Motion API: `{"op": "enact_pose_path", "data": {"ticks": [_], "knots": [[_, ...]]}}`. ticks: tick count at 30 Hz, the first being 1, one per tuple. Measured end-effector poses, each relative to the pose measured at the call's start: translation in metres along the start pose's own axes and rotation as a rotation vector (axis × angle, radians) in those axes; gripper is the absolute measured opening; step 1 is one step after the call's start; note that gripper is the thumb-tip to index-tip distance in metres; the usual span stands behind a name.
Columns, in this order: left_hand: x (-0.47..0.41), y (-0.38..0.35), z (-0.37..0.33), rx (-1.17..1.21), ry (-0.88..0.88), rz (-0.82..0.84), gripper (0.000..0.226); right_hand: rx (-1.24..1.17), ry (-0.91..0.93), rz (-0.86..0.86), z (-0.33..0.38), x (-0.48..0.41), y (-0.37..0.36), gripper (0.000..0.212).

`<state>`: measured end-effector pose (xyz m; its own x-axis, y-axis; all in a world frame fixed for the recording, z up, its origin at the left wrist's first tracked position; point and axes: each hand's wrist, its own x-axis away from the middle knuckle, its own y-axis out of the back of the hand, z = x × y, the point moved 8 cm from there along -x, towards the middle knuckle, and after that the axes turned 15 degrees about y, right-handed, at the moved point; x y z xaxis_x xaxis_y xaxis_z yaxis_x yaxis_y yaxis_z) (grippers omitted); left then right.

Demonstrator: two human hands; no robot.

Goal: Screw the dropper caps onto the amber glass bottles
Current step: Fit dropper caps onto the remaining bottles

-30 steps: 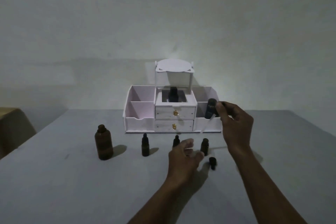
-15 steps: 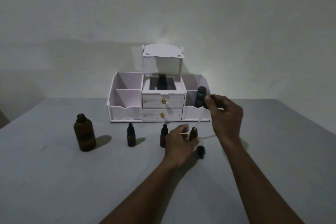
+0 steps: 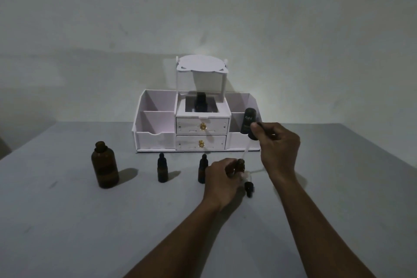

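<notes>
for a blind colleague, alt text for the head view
The right hand holds a black dropper cap, its pipette angled down toward an uncapped amber bottle gripped by the left hand. A white organizer stands behind.

Before the left end of the white organizer stands a large amber bottle, upright and uncapped. Two small capped bottles stand before its drawers. Just to their right the left hand grips an open small bottle. The right hand pinches a black dropper cap, pipette down, before the organizer's right end. A loose black cap lies nearer.
</notes>
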<state>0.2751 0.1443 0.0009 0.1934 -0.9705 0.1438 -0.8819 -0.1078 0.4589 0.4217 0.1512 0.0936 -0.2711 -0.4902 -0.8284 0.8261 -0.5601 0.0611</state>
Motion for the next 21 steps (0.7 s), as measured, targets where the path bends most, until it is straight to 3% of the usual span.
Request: {"op": "enact_pose_path", "data": {"ticks": [21], "knots": [[0.0013, -0.0003, 0.0000, -0.038, -0.023, 0.003, 0.038, 0.017, 0.071, -0.024, 0.0048, 0.0033, 0.0028, 0.012]]}}
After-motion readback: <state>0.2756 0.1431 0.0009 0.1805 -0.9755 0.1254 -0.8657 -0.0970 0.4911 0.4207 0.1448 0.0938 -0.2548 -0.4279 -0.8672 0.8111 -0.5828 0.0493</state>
